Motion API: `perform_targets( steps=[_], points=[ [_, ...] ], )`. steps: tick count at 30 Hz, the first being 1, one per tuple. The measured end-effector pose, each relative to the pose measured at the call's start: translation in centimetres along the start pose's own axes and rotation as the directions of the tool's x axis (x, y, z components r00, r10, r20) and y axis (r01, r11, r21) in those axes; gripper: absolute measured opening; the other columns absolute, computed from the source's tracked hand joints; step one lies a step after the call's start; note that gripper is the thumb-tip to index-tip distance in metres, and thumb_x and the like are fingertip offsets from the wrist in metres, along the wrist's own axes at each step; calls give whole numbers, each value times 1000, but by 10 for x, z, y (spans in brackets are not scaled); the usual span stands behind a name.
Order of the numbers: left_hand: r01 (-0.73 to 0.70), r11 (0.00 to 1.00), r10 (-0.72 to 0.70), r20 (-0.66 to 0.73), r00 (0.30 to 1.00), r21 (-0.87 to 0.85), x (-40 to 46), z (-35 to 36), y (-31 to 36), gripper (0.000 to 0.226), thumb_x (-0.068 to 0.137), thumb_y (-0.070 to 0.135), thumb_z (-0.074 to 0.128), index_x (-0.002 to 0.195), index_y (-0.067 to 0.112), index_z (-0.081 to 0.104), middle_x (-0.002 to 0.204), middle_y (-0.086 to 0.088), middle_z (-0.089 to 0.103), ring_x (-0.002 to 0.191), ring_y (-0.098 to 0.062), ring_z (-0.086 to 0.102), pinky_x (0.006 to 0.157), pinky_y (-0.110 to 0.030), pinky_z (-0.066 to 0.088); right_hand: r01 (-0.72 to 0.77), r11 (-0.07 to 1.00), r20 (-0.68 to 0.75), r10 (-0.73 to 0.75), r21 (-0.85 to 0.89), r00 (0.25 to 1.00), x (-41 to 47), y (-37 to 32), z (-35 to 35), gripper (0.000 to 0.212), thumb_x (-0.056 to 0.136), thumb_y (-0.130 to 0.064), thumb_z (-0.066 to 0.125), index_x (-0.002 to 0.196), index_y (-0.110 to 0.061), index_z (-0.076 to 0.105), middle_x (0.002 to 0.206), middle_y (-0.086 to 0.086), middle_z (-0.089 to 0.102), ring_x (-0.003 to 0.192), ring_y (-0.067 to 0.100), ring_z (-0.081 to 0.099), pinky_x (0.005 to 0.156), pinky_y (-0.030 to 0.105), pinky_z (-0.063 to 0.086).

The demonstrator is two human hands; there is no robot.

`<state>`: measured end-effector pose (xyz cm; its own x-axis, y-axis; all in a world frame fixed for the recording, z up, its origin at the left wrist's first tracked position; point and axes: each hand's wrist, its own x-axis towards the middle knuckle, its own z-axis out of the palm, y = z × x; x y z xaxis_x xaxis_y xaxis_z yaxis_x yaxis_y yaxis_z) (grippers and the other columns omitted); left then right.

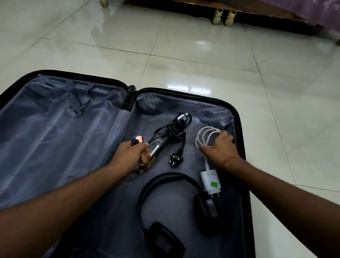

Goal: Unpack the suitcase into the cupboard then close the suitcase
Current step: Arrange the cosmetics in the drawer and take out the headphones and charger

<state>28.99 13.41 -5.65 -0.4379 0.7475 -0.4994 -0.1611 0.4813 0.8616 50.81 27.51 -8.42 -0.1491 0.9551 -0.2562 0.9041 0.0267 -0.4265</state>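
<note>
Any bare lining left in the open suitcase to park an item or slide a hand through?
Left half of the suitcase: bare lining around the strap buckle. Right half is crowded: laptop adapter with plug, white charger, headphones. Left hand grips a copper-coloured item; right hand is on the white cable. Small gap between plug and charger.

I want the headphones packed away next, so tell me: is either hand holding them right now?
No, the headphones lie untouched on the suitcase lining; the left hand holds a copper-coloured item and the right hand the white cable.
</note>
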Motion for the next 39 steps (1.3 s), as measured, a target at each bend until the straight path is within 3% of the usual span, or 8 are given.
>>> perform_targets(
  steps=[5, 7, 10, 15, 22, 30, 35, 39],
  points=[
    [-21, 999, 23, -39, 999, 27, -1, -9, 8, 29, 93, 15, 53, 66, 4, 55, 57, -11, 56, 43, -24, 51, 44, -25, 41, 23, 922, 63, 2, -387, 998, -2, -38, 8, 103, 72, -56, 70, 143, 1, 23, 139, 22, 32, 128, 39, 37, 101, 47, 39],
    [-31, 999, 33, -48, 998, 43, -4, -13, 13, 28, 93, 13, 52, 67, 5, 55, 59, -10, 56, 44, -22, 50, 38, -22, 41, 240, 890, 6, -258, -388, 966, 1, -56, 14, 92, 67, -43, 70, 140, -6, 30, 139, 20, 33, 128, 39, 34, 104, 50, 37],
    [-50, 997, 53, -50, 997, 51, -8, -24, 15, 28, 93, 15, 53, 66, 8, 57, 60, -8, 59, 47, -21, 53, 43, -23, 43, 646, 622, 270, -594, -442, 757, 1, -84, 32, 96, 64, -34, 70, 147, -20, 25, 151, 17, 21, 140, 38, 19, 111, 59, 23],
    [-54, 998, 55, -38, 998, 34, -19, -38, 17, 23, 93, 17, 54, 72, 9, 57, 67, -9, 59, 49, -21, 56, 47, -26, 42, 662, 349, 478, -484, -663, 733, 12, -121, 46, 75, 84, -34, 66, 145, -40, 25, 147, 10, 28, 135, 42, 24, 98, 76, 22],
    [-50, 998, 52, -47, 998, 26, -28, -50, 15, 23, 94, 17, 55, 74, 7, 58, 65, -7, 61, 47, -23, 58, 47, -27, 43, 722, 219, 490, -603, -657, 629, 17, -124, 48, 36, 99, -20, 43, 133, -29, 45, 126, 11, 49, 113, 36, 45, 77, 43, 47],
    [-48, 999, 49, -47, 998, 23, -31, -51, 17, 24, 92, 18, 55, 71, 8, 58, 67, -11, 59, 45, -22, 56, 48, -28, 42, 607, 789, 117, -596, -98, 794, 25, -89, -35, 70, 71, -18, 80, 136, -21, 53, 124, 10, 60, 116, 30, 55, 97, 33, 45],
    [-61, 993, 64, -20, 998, 105, -30, -43, 19, 22, 93, 18, 53, 74, 8, 57, 73, -17, 58, 48, -21, 57, 48, -27, 41, 421, 855, 20, -448, 304, 894, 22, -67, -88, 50, 68, -4, 82, 110, -24, 67, 99, 0, 70, 92, 15, 62, 94, 34, 51],
    [-68, 986, 67, 10, 998, 151, -26, -37, 18, 24, 93, 17, 51, 72, 8, 57, 73, -16, 57, 52, -23, 55, 51, -27, 41, 422, 872, 46, -446, 249, 894, 17, -64, -95, 50, 68, -8, 83, 111, -27, 66, 97, -1, 70, 94, 19, 64, 84, 28, 50]
  ],
)
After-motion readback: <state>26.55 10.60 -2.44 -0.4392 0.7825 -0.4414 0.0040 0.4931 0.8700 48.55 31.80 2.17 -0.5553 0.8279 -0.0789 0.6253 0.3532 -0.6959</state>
